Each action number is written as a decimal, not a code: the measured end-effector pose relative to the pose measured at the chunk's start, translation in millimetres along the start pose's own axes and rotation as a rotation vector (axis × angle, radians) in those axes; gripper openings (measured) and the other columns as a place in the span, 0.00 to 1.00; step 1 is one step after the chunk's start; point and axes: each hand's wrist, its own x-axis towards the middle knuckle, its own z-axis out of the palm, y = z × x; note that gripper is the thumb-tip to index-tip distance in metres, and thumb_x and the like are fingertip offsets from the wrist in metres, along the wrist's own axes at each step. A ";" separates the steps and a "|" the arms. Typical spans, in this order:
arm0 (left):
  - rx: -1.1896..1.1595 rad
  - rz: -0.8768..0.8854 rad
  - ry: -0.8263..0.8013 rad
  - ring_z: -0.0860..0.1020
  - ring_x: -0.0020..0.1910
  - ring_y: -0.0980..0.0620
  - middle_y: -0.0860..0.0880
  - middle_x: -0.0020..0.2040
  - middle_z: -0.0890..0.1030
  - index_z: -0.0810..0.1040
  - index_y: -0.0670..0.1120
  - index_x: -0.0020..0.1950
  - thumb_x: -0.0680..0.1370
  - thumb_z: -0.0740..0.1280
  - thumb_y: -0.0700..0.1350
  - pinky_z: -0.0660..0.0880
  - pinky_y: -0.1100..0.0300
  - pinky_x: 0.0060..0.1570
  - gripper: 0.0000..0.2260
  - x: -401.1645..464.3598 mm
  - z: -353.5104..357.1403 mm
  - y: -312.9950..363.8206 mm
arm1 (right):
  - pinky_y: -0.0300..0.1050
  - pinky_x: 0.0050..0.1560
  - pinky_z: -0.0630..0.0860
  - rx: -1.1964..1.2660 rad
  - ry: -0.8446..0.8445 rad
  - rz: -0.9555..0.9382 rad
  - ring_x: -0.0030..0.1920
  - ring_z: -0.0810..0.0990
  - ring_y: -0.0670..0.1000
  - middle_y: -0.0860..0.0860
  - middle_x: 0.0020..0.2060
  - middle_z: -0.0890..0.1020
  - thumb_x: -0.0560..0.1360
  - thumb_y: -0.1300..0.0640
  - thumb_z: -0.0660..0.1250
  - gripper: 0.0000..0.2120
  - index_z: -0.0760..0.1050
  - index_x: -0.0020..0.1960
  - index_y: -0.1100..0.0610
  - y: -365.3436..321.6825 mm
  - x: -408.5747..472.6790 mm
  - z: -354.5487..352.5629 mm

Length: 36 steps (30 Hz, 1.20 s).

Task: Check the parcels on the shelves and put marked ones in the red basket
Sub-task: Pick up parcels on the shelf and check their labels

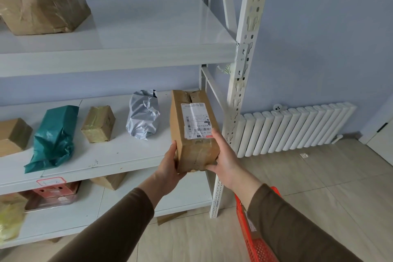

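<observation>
Both of my hands hold a long brown cardboard parcel at the right end of the middle shelf. A white shipping label with barcodes faces up on it. My left hand grips its near left corner and my right hand grips its near right side. The red basket hangs at my right forearm, mostly hidden behind the sleeve. On the middle shelf lie a grey plastic bag parcel, a small taped box, a teal bag parcel and a brown box.
A large crumpled brown box sits on the top shelf. The bottom shelf holds a red-topped carton, a brown box and a yellowish bag. A white shelf upright and a radiator stand to the right.
</observation>
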 end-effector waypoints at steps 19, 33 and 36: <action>0.075 0.125 -0.013 0.79 0.53 0.57 0.55 0.58 0.79 0.66 0.58 0.73 0.89 0.49 0.46 0.80 0.67 0.36 0.15 108.9 -0.9 73.5 | 0.48 0.52 0.81 -0.196 0.277 -0.086 0.52 0.83 0.51 0.50 0.51 0.85 0.86 0.53 0.57 0.14 0.80 0.49 0.47 -18.2 163.6 34.0; 0.083 0.031 -0.046 0.70 0.72 0.54 0.54 0.71 0.72 0.55 0.52 0.84 0.86 0.60 0.54 0.66 0.63 0.69 0.27 155.3 -20.2 88.0 | 0.51 0.53 0.78 -0.149 0.433 -0.042 0.54 0.81 0.54 0.54 0.55 0.82 0.75 0.31 0.65 0.30 0.72 0.66 0.53 -10.2 221.3 42.2; 0.055 -0.088 -0.071 0.51 0.84 0.45 0.46 0.84 0.57 0.54 0.47 0.84 0.76 0.70 0.64 0.52 0.51 0.80 0.44 146.6 -48.9 65.5 | 0.54 0.61 0.75 -0.102 0.516 0.012 0.53 0.78 0.52 0.52 0.53 0.81 0.70 0.29 0.70 0.36 0.72 0.65 0.54 16.4 207.0 58.4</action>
